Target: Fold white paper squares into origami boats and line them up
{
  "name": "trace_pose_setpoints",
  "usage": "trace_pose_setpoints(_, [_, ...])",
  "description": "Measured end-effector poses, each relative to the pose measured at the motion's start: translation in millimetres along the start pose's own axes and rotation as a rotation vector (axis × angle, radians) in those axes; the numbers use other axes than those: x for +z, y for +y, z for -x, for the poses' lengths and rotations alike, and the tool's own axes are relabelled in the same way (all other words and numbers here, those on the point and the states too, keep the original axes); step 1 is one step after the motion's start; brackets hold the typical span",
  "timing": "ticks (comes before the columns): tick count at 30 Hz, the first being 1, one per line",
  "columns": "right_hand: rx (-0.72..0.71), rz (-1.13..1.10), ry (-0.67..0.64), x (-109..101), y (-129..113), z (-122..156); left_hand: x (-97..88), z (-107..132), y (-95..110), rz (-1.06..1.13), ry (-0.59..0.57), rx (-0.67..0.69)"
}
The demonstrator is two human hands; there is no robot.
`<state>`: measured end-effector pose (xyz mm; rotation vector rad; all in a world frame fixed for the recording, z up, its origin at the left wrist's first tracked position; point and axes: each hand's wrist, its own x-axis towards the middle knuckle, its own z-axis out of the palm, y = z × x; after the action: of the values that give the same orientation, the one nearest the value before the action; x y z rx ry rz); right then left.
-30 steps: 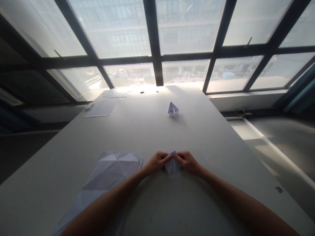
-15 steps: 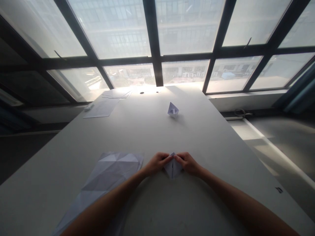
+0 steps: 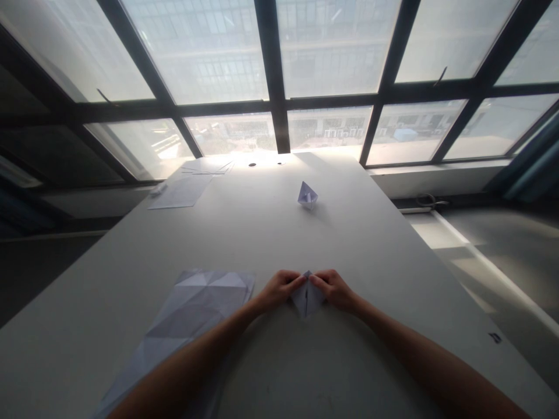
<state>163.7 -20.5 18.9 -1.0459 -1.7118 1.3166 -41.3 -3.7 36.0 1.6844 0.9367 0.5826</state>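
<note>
A small folded white paper piece (image 3: pixel 307 299), diamond-shaped with a centre crease, lies on the grey table (image 3: pixel 271 233) in front of me. My left hand (image 3: pixel 279 289) pinches its upper left edge with closed fingers. My right hand (image 3: pixel 335 289) pinches the upper right edge the same way. The fingertips of both hands meet at the paper's top corner. A finished folded paper boat (image 3: pixel 307 195) stands farther back on the table, well beyond my hands.
A creased sheet of paper (image 3: pixel 183 317) lies flat to the left of my left forearm. More sheets (image 3: pixel 181 191) rest at the far left corner. Large windows with dark frames (image 3: pixel 273 75) rise behind the table. The table's right edge drops to a floor.
Both hands and the folded piece have shifted only very slightly on the table; the pinch on the top corner is unchanged.
</note>
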Motion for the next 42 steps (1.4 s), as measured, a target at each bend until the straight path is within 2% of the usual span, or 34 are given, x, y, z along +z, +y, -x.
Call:
trace_pose_setpoints(27, [0.037,-0.029,0.039,0.4,-3.8,1.1,0.7,3.2,8.9,0.034,0.053,-0.005])
trace_pose_setpoints(33, [0.005,-0.026,0.067,0.7,-4.7,1.4,1.7,3.4,9.3,0.043,0.095,-0.011])
trace_pose_setpoints(38, [-0.005,-0.044,0.144,0.5,-4.7,2.4,1.7,4.0,12.1,0.070,0.184,-0.053])
trace_pose_setpoints(42, [-0.021,-0.087,0.294,-0.5,-2.9,1.5,0.2,4.5,11.2,0.173,0.318,-0.082])
